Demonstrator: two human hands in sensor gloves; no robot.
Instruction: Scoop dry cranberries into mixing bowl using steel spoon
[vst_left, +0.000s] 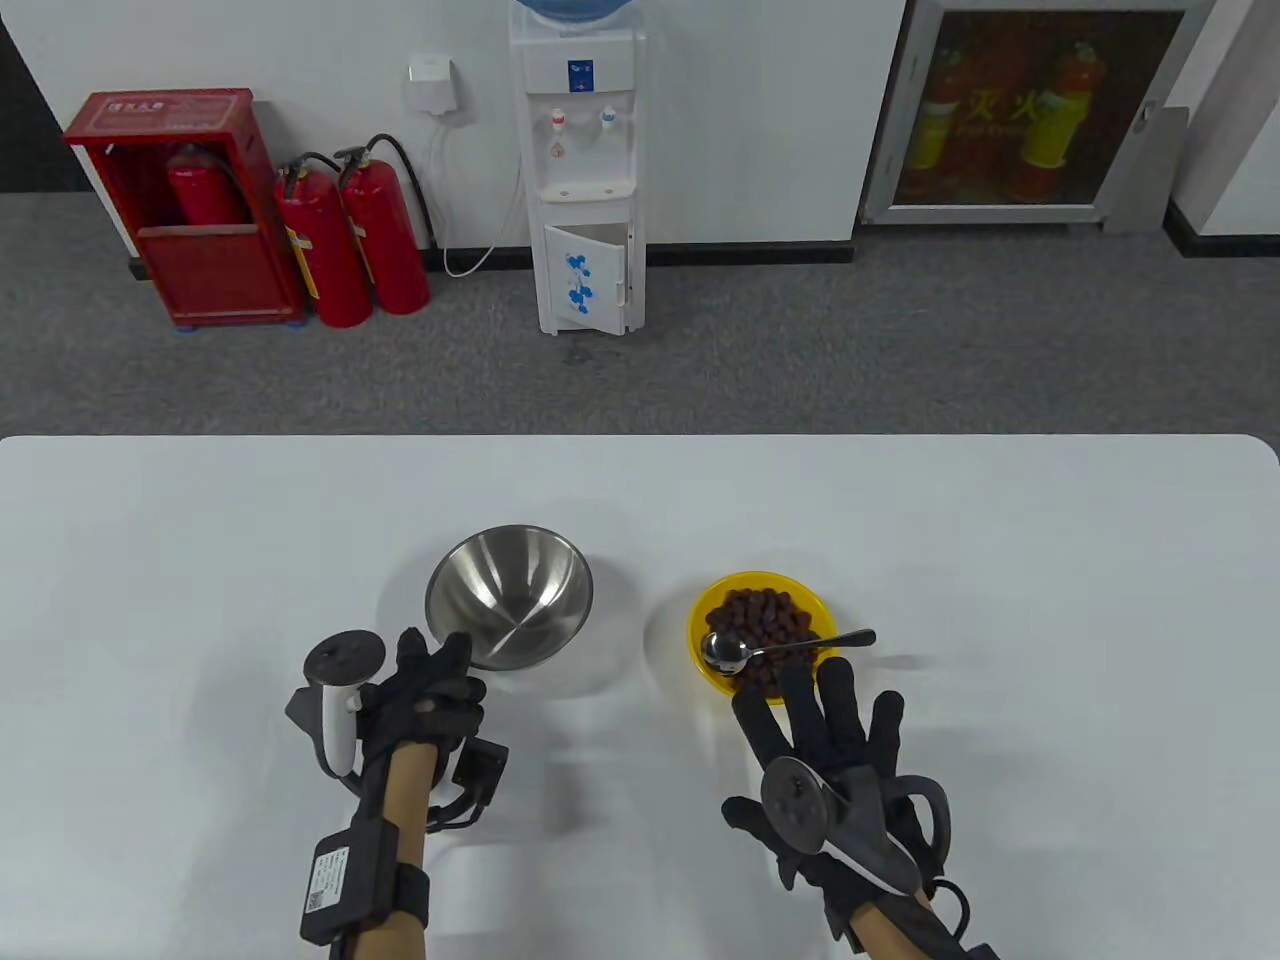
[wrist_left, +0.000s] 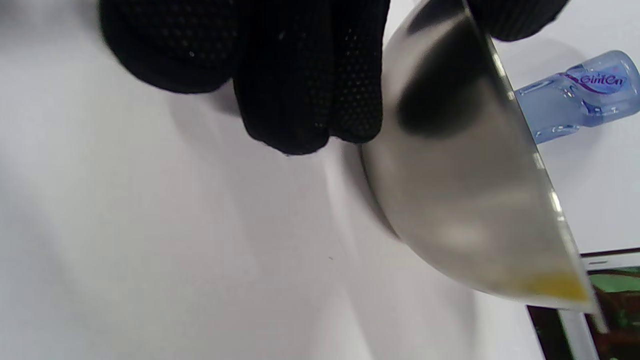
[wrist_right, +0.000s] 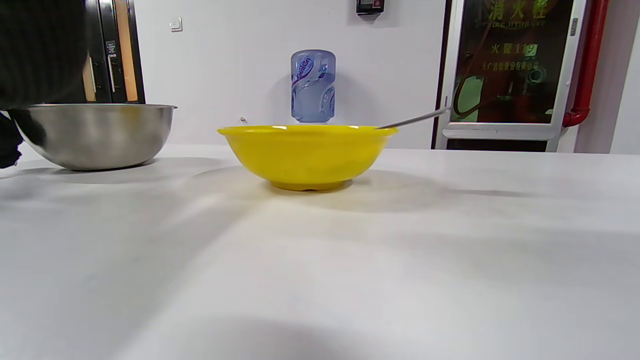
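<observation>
The steel mixing bowl (vst_left: 508, 596) stands empty at the table's middle. My left hand (vst_left: 452, 668) grips its near-left rim; in the left wrist view the gloved fingers (wrist_left: 305, 80) press the bowl's outer wall (wrist_left: 450, 180). To the right, a yellow bowl (vst_left: 694, 628) holds dry cranberries (vst_left: 765, 610). The steel spoon (vst_left: 790, 649) lies across it, scoop end to the left, handle over the right rim. My right hand (vst_left: 812, 705) lies open and flat just in front of the yellow bowl and holds nothing. The right wrist view shows the yellow bowl (wrist_right: 307, 155), the spoon handle (wrist_right: 415, 119) and the steel bowl (wrist_right: 95, 132).
The white table (vst_left: 200, 560) stretches wide on both sides and behind the two bowls. Beyond its far edge are grey floor, a water dispenser (vst_left: 578, 170) and red fire extinguishers (vst_left: 350, 240).
</observation>
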